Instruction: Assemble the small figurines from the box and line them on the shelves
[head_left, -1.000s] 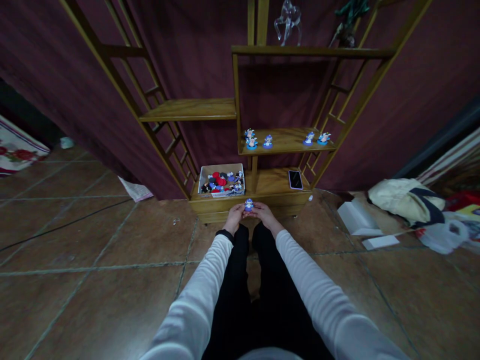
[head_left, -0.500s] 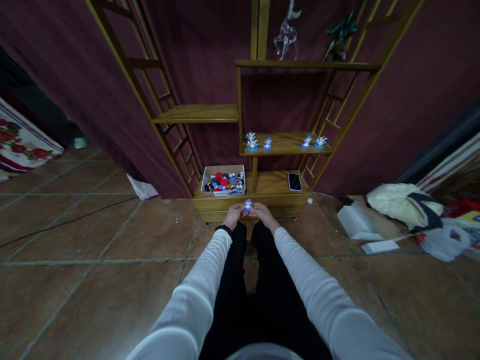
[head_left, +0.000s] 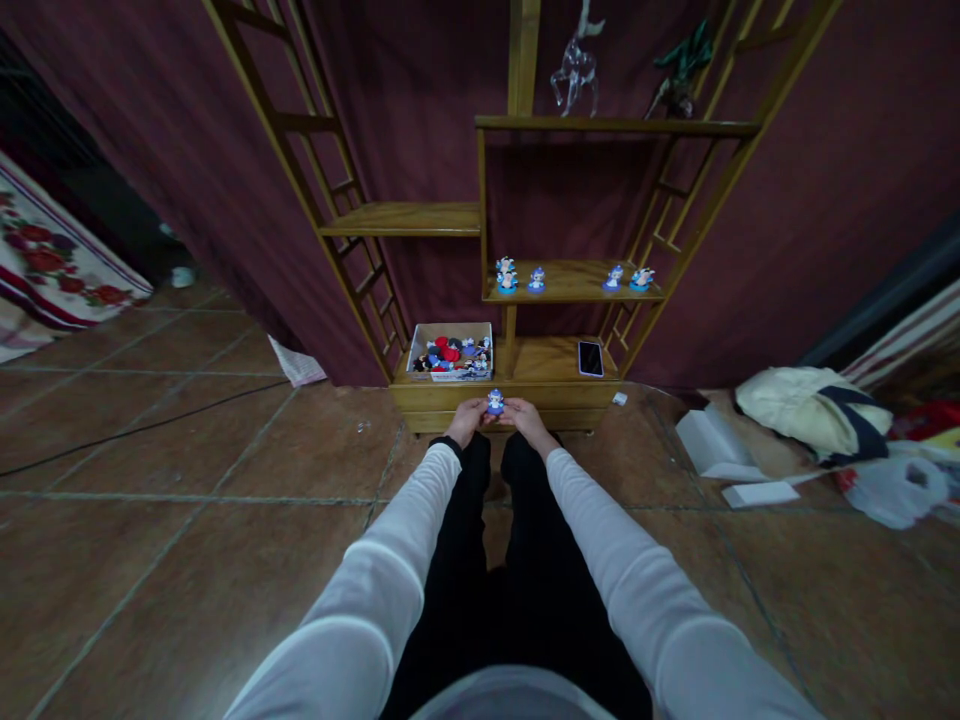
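Note:
Between my two hands, in front of the low drawer base of the shelf, is a small purple-and-white figurine [head_left: 495, 402]. My left hand [head_left: 468, 418] grips it from the left, and my right hand [head_left: 526, 416] from the right, both with closed fingers. Just beyond them, an open cardboard box [head_left: 415, 350] holds many small red, black, purple and white figurines. On the middle shelf [head_left: 574, 286] stand two purple figurines [head_left: 537, 280] [head_left: 613, 279] with blue-and-white figurines [head_left: 507, 277] [head_left: 641, 280] at either end.
A phone [head_left: 590, 358] lies on the shelf's base at right. Higher up stand a clear glass deer [head_left: 577, 65] and a green ornament [head_left: 682, 70]. A cable [head_left: 142, 428] crosses the tiled floor on the left. White packaging [head_left: 716, 445], a cream bag [head_left: 806, 405] and a plastic bag [head_left: 896, 485] lie right.
My view has shifted slightly, so the shelf sits a little differently in it. Both hands keep hold of the purple figurine, which has moved very little.

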